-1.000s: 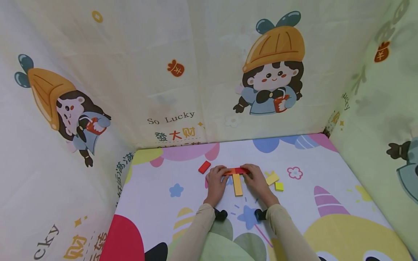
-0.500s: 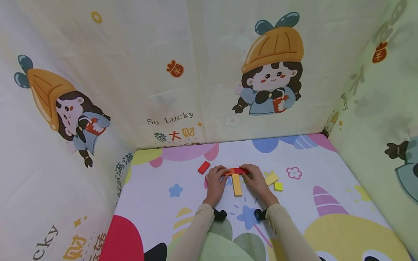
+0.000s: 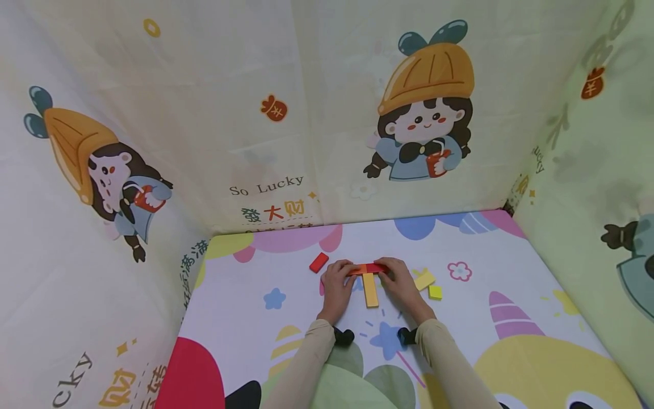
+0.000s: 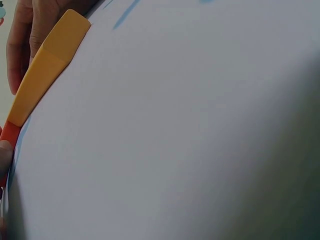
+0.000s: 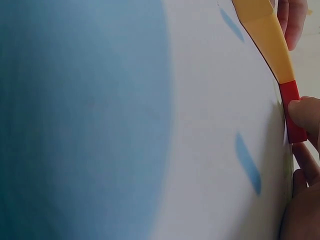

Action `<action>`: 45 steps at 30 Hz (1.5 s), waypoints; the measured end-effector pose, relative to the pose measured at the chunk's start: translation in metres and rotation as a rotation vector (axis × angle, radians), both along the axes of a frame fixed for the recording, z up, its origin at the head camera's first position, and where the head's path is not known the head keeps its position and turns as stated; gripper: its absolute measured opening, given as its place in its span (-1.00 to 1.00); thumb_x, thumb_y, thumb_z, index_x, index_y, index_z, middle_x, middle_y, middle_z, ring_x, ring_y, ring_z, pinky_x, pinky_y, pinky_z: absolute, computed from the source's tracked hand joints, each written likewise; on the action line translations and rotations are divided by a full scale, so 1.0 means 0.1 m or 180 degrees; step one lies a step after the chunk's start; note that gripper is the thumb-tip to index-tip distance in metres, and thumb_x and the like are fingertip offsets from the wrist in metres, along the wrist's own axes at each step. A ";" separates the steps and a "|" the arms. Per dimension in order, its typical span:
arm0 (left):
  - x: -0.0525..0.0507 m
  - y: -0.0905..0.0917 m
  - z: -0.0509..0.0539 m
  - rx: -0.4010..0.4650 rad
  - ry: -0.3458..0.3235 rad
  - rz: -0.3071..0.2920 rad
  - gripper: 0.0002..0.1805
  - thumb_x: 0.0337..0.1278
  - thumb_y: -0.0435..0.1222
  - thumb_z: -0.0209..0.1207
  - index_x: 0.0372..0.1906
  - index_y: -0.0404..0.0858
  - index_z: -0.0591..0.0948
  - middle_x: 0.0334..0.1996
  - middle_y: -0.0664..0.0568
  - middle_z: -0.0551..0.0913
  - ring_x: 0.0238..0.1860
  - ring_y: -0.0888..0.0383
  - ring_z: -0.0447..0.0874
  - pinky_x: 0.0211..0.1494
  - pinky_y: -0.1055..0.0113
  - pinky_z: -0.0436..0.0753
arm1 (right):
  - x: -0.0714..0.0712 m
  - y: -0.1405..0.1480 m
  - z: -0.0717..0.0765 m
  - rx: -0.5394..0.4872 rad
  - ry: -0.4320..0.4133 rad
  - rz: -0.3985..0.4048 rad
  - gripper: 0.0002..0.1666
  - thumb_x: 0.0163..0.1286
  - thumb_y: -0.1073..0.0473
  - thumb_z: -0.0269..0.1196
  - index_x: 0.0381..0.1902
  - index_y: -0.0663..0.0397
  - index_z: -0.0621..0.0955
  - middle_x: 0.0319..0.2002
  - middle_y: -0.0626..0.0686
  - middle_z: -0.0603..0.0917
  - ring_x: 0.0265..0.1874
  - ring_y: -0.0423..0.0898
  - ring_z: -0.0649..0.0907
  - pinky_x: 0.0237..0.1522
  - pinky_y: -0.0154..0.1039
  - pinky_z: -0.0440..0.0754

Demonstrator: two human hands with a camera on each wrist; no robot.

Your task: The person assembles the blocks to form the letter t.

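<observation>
An orange block (image 3: 360,269) and a red block (image 3: 377,267) lie end to end in a row across the table. From the middle of that row a long yellow-orange block (image 3: 370,291) runs toward the person, making a T shape. My left hand (image 3: 337,287) grips the orange block's outer end, its thumb (image 4: 4,156) on the near side. At the other end, my right hand (image 3: 402,284) pinches the red block, with the thumb (image 5: 306,114) pressed on its near face. The fingers partly cover both outer ends.
Behind the left hand lies a loose red block (image 3: 319,262). To the right of the right hand are a pale yellow block (image 3: 425,279) and a small bright yellow block (image 3: 436,292). Printed cloth walls (image 3: 337,113) enclose the table's back and sides.
</observation>
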State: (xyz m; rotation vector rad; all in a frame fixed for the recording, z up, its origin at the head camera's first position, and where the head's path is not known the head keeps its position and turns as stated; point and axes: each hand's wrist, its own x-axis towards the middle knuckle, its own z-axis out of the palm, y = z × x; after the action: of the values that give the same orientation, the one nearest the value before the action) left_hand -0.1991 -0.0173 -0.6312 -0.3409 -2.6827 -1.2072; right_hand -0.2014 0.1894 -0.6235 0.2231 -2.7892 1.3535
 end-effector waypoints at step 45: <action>0.00 0.00 -0.01 -0.0076 0.0020 0.0040 -0.69 0.41 -0.18 0.30 0.18 0.11 0.72 0.25 0.15 0.59 0.36 0.09 0.46 0.39 -0.10 0.31 | -0.02 0.03 -0.03 -0.0011 0.0025 0.0090 -0.51 0.49 0.29 0.29 0.35 0.01 0.57 0.34 0.14 0.60 0.42 0.21 0.42 0.49 0.28 0.37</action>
State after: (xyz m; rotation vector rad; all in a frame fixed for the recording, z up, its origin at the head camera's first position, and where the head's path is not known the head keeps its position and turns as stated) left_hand -0.1996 -0.0170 -0.6321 -0.3301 -2.6917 -1.1695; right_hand -0.2030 0.1927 -0.6264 0.2683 -2.7876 1.3602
